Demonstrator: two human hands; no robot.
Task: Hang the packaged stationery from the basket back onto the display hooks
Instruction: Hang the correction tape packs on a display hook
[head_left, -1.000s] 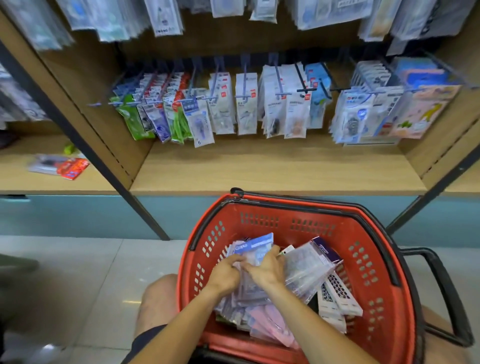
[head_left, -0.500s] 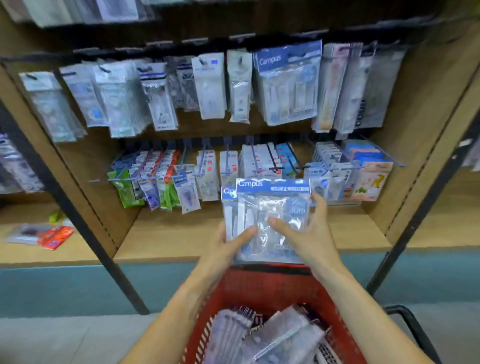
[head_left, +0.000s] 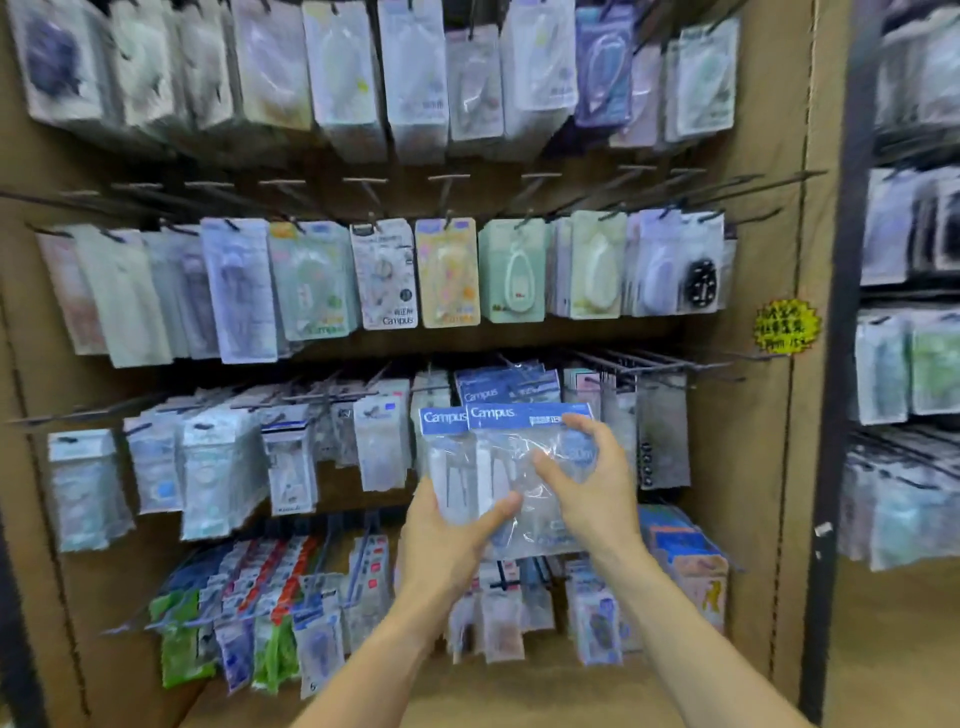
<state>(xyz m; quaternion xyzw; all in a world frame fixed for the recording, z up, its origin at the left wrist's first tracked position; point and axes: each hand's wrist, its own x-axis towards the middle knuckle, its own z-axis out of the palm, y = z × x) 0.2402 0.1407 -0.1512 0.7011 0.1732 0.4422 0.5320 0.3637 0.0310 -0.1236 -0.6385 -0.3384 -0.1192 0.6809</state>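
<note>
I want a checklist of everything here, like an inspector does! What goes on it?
Surface: brown pegboard wall, rows of hooks.
Job's things: two clear Campus packs, blue headers, held up before matching hung packs.
Clutter: hung packets fill every row.
Hands: left hand grips the packs from below; right hand holds their right edge.
Cables: nothing seen.
Surroundings: yellow sticker; next rack at right.

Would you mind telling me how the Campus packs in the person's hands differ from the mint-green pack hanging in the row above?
The held Campus packs are clear bags with blue headers; the mint-green pack has an opaque pastel card. The held ones are gripped by the left hand and right hand; the green one hangs on a hook. Both are packaged stationery.
</note>
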